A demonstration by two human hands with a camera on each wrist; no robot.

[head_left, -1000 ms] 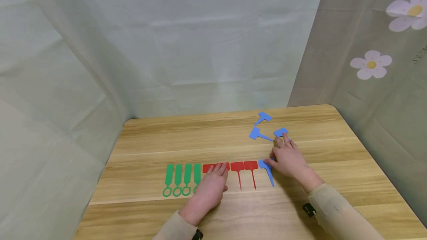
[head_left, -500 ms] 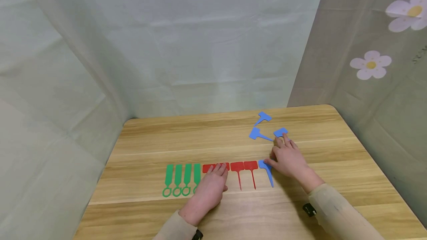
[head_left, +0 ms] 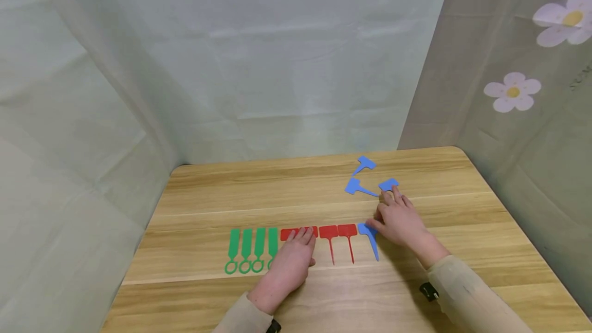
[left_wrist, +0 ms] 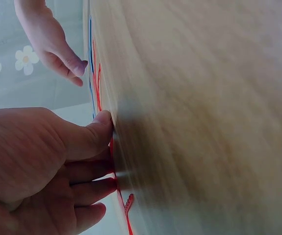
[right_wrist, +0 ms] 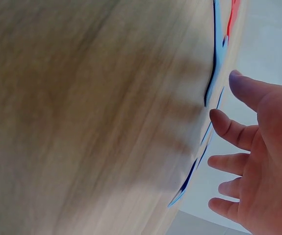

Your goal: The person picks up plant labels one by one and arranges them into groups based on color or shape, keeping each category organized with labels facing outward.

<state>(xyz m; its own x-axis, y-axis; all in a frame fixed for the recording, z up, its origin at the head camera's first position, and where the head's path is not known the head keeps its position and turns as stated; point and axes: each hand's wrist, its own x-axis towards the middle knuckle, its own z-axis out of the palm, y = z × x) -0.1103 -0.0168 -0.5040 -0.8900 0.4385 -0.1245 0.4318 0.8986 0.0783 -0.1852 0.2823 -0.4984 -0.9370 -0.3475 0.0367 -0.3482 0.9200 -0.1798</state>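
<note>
In the head view, my left hand [head_left: 296,258] rests with extended fingers over two red T-shaped plant labels [head_left: 288,234], hiding their stems. Two more red labels [head_left: 329,231] lie uncovered to its right. At the row's right end is a blue T-shaped label [head_left: 363,228], partly overlapped by the thumb of my right hand [head_left: 402,222]. That hand's loosely spread fingers reach toward another blue label [head_left: 387,184], whose stem they hide. The right wrist view shows the palm and fingers apart from the tabletop, holding nothing.
Green strip tags with ring ends [head_left: 247,240] stand in line left of the red labels; the left hand covers part of the last one. Farther back lie two blue labels, one angled right [head_left: 352,185] and one near the back edge [head_left: 367,162]. Fabric walls [head_left: 296,91] enclose the table [head_left: 208,189].
</note>
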